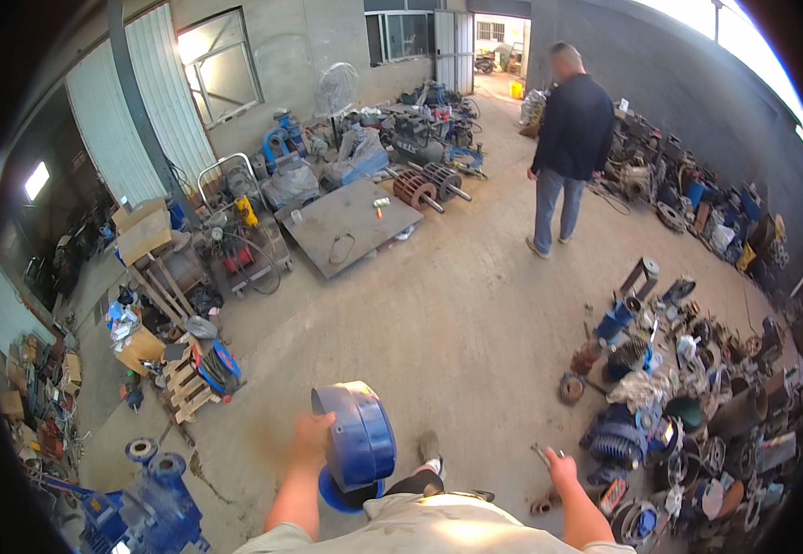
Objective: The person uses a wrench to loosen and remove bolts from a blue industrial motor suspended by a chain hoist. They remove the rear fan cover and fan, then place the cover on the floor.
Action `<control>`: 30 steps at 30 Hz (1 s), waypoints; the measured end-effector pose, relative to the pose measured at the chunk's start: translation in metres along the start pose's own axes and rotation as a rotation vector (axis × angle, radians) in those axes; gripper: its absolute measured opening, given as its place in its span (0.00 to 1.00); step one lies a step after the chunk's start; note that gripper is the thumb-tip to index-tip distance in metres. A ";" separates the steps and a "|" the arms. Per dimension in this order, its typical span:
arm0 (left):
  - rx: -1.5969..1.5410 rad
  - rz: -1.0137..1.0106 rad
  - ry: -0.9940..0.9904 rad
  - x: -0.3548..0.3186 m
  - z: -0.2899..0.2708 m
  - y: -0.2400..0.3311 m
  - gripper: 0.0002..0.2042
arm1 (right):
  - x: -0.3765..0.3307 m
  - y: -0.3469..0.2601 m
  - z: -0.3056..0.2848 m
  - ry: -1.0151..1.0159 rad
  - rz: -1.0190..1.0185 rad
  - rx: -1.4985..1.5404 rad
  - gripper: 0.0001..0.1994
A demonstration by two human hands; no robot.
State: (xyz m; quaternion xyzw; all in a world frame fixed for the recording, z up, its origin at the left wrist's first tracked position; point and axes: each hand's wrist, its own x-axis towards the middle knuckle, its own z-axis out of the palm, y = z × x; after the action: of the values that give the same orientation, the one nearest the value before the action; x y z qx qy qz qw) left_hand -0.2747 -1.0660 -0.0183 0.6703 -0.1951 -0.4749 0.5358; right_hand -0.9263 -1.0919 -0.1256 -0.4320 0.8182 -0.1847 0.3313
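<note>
My left hand (309, 438) grips the edge of a blue drum-shaped metal cover (365, 436), held in front of my left side with its grey end turned left. Partly hidden below the cover is a blue round rim (335, 496) with a dark inside; I cannot tell what it belongs to. On the right, my right hand (564, 471) is closed around a slim metal tool (542, 453), too small to name surely. It is nearest to a blue finned motor (616, 434) on the floor.
Motor parts crowd the right side, with a blue pump (148, 508) at lower left. A wooden pallet (189, 388) bears a blue-rimmed coil. Ahead lie a metal plate (351, 226) and two rotors (415, 189). A person (572, 129) walks toward the open doorway (498, 55).
</note>
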 end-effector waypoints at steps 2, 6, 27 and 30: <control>-0.024 -0.056 0.073 0.046 0.030 0.016 0.13 | 0.031 0.034 0.000 0.006 0.119 -0.086 0.32; -0.146 -0.089 0.061 0.130 0.081 0.070 0.11 | 0.044 0.074 -0.016 -0.367 -0.039 -0.719 0.19; -0.014 0.062 0.238 0.587 0.302 0.345 0.14 | 0.771 -0.498 0.083 -0.145 -0.097 -0.388 0.31; -0.054 0.052 0.250 0.657 0.317 0.370 0.13 | 0.859 -0.658 0.083 -0.207 -0.214 -0.293 0.29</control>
State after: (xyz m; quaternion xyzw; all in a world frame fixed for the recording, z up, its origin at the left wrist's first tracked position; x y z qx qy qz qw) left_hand -0.1405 -1.8704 0.0427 0.7044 -0.1313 -0.3786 0.5858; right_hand -0.8328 -2.1732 -0.1259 -0.5768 0.7473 -0.0523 0.3257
